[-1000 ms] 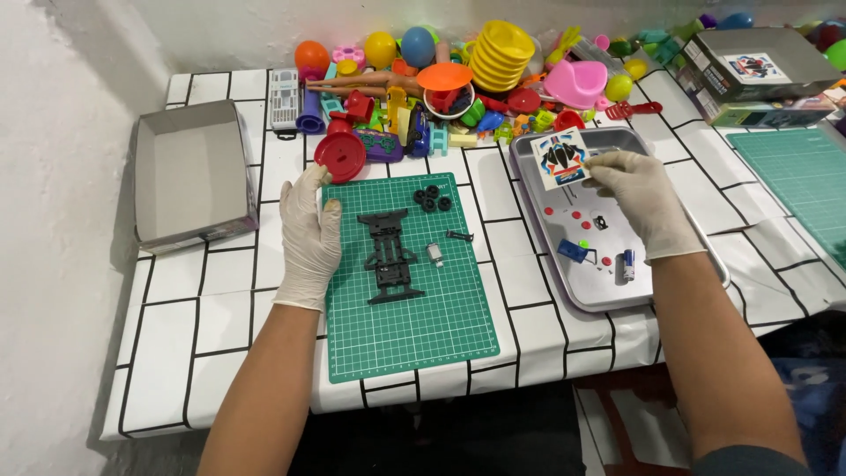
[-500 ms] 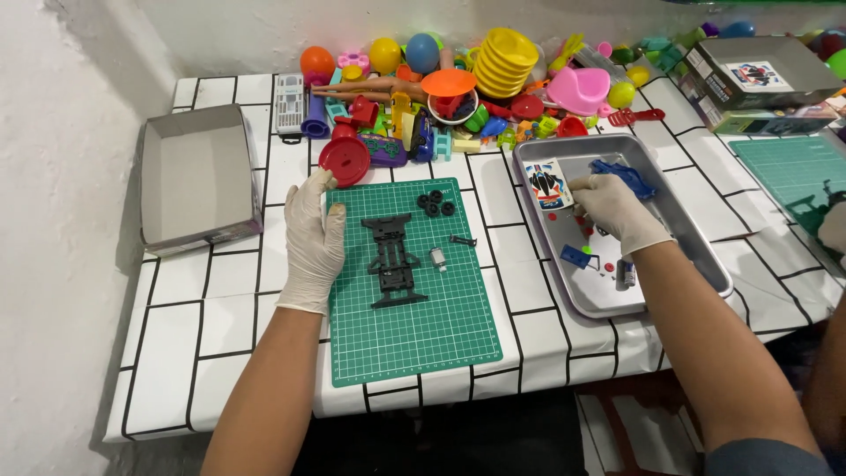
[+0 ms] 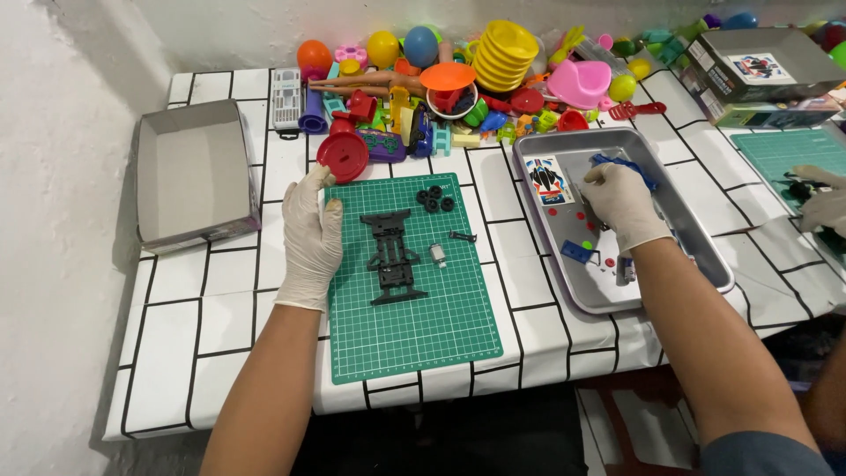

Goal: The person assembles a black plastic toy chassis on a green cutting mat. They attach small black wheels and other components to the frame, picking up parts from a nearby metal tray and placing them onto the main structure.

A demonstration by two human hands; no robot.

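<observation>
Gloved hands: left (image 3: 310, 234) flat on one green mat (image 3: 407, 278); right (image 3: 621, 201) curled, grip unclear, in one tray (image 3: 696, 234).

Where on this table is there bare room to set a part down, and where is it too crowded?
Bare patches: the lower half of the green cutting mat below the black chassis; the white tiled strip between the mat and the metal tray; the tiles below the grey box. Crowded: the colourful toy pile along the back wall.
</observation>
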